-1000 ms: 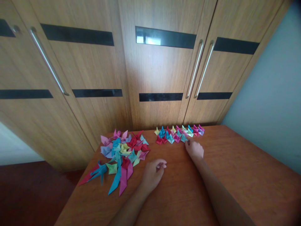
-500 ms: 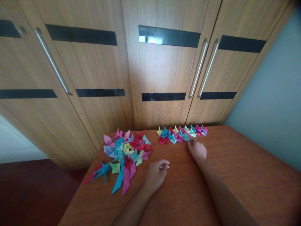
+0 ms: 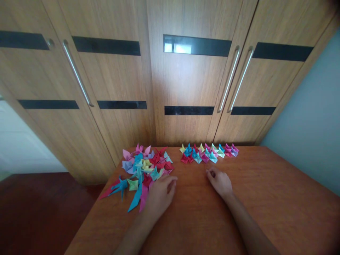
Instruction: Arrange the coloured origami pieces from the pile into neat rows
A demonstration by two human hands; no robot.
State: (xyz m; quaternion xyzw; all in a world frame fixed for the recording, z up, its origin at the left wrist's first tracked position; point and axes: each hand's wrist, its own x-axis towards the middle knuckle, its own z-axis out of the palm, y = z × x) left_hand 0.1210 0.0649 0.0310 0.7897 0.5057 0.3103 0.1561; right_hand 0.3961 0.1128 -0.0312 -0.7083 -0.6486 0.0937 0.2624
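Observation:
A loose pile of folded paper origami pieces in pink, blue, red, yellow and green lies on the left of the table. Over its right front edge is my left hand, fingers loosely bent with a gap between them and the thumb. Nothing shows in it, and part of the pile is hidden behind it. Small origami pieces stand close together in rows at the back of the table. In front of these rows, apart from them, my right hand is curled with its fingertips together and nothing visible inside.
The brown wooden table carries everything. Right behind it rises a wooden wardrobe with long metal handles. A pale wall borders the right side, and the dark red floor shows at left.
My left hand has moved left to the pile. My right hand has drawn back towards me from the rows, leaving a light-blue piece at the front row's right end. The view has shifted slightly.

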